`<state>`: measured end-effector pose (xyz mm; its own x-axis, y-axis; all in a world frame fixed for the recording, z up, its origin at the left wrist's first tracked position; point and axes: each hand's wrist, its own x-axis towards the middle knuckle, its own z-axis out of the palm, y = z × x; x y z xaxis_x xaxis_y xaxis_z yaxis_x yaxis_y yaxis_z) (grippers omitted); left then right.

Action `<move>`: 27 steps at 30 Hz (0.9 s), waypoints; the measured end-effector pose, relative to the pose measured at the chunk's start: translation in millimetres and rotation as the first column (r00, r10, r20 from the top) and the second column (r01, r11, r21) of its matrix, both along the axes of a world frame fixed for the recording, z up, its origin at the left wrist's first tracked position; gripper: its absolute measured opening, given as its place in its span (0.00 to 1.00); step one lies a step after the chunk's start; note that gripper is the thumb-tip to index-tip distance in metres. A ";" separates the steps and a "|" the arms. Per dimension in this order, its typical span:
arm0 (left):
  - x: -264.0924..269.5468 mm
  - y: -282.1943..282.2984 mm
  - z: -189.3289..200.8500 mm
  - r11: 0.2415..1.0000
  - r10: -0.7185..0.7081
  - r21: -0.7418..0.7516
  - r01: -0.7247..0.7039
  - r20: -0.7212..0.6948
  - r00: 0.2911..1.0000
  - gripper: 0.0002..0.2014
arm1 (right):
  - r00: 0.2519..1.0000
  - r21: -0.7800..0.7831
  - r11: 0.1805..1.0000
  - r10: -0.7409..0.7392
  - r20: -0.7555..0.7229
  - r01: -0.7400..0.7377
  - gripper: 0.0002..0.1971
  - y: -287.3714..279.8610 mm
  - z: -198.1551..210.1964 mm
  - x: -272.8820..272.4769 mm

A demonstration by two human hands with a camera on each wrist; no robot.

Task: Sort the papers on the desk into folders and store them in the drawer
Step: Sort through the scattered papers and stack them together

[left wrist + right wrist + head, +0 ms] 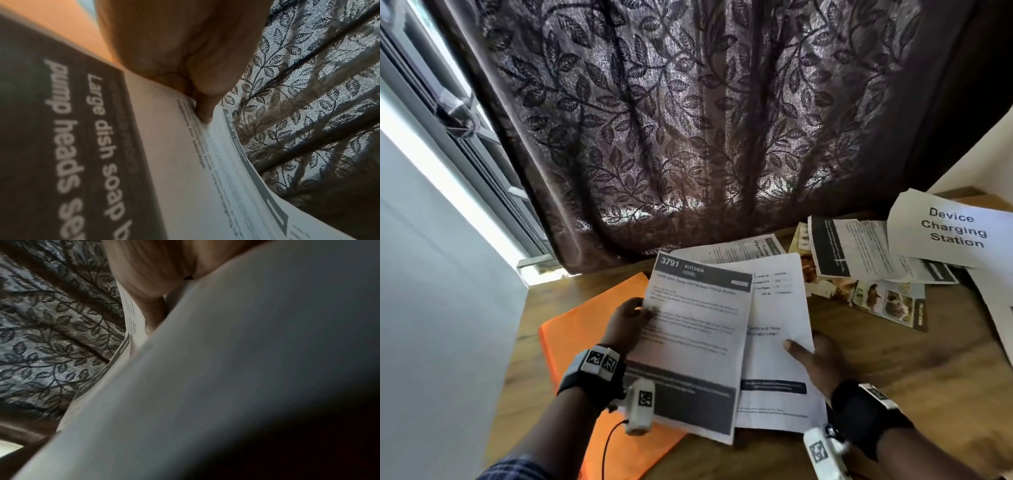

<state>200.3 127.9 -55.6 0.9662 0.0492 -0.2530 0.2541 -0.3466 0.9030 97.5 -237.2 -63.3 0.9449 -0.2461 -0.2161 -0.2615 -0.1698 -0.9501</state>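
My left hand (631, 317) pinches the left edge of a printed sheet headed "3791 KITCHEN" (697, 346), thumb on top; the left wrist view shows the thumb (202, 105) pressed on that sheet (185, 162). The sheet hangs tilted above an orange folder (575, 339) lying on the wooden desk (893, 370). My right hand (811, 356) holds the right edge of a white sheet (777, 342) that lies partly under the kitchen sheet, thumb on top. In the right wrist view the white sheet (226, 369) fills the picture and hides my fingers.
More papers lie scattered at the back right: a "Device Charging Station" sheet (955, 231), a dark-banded leaflet (859, 251) and a photo brochure (876, 298). A dark leaf-patterned curtain (688, 120) hangs behind the desk. A window frame (465, 137) and wall stand at left.
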 end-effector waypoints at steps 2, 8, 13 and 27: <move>-8.0 -9.9 -10.1 0.999 0.013 -0.039 -0.014 -0.027 1.000 0.17 | 1.000 0.019 1.000 0.002 0.019 -0.003 0.05 6.7 2.5 0.5; -29.6 -46.6 13.9 0.976 0.049 -0.209 -0.066 -0.089 0.995 0.13 | 0.994 0.107 0.994 -0.003 0.107 -0.009 0.07 30.7 28.6 4.0; -41.6 -60.7 21.3 0.926 0.088 -0.348 -0.145 -0.176 0.980 0.08 | 0.987 0.191 0.982 -0.026 0.160 -0.005 0.10 41.7 40.4 3.4; -68.4 -97.8 82.0 0.801 0.067 -0.592 0.086 0.232 0.971 0.19 | 0.958 0.206 0.975 0.027 0.285 -0.088 0.12 26.0 86.1 11.7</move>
